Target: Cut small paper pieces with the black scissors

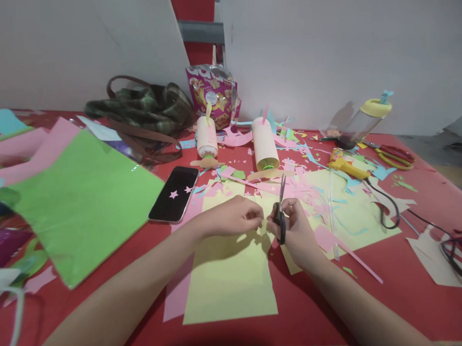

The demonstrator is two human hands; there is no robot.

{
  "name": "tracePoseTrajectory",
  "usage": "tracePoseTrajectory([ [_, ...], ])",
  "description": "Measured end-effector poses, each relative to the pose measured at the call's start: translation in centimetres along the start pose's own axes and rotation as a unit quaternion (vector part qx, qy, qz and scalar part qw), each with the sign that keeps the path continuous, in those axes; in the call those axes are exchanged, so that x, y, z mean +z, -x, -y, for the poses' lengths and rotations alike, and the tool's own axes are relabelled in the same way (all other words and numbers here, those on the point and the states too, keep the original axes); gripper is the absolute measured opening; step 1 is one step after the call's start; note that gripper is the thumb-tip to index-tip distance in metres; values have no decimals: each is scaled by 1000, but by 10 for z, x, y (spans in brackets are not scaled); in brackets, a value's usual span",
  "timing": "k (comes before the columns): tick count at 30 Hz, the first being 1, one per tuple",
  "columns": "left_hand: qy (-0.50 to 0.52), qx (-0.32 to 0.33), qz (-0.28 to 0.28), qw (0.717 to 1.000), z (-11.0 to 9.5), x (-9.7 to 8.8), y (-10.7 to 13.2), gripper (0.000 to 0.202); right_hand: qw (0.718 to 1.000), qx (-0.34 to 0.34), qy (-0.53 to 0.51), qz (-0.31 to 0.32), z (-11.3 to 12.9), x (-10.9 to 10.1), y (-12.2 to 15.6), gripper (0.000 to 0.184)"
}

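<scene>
My right hand (295, 231) is closed round the handles of small dark scissors (281, 204), whose blades point up and away from me. My left hand (233, 216) is pinched shut just left of the scissors, its fingertips on a small yellow paper piece (262, 223) that is mostly hidden. Both hands hover over a yellow paper sheet (230, 280) lying on the red table (375, 309). Two paper-wrapped bottles (207, 137) (265, 143) lie beyond the hands among paper scraps.
A black phone (174, 194) with pink star cutouts lies left of my hands. A large green sheet (82, 200) and pink sheets cover the left. A glue gun (345, 165) with its cord, red-handled scissors (394, 155), a plaid bag (144, 108) and a snack packet (212, 92) sit further back.
</scene>
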State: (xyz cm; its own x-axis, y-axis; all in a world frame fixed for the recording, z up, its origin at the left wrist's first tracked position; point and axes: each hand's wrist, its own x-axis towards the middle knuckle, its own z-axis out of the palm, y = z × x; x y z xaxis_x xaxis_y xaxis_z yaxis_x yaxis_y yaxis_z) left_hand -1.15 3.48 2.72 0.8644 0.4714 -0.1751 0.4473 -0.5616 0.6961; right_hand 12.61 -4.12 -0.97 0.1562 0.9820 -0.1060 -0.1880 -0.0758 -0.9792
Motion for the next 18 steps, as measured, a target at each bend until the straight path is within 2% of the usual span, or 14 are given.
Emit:
tracePoseTrajectory([
  [18,5,11,5,1000,-1,0,0,21,999,12,-21,21,-2,-1,0,38],
])
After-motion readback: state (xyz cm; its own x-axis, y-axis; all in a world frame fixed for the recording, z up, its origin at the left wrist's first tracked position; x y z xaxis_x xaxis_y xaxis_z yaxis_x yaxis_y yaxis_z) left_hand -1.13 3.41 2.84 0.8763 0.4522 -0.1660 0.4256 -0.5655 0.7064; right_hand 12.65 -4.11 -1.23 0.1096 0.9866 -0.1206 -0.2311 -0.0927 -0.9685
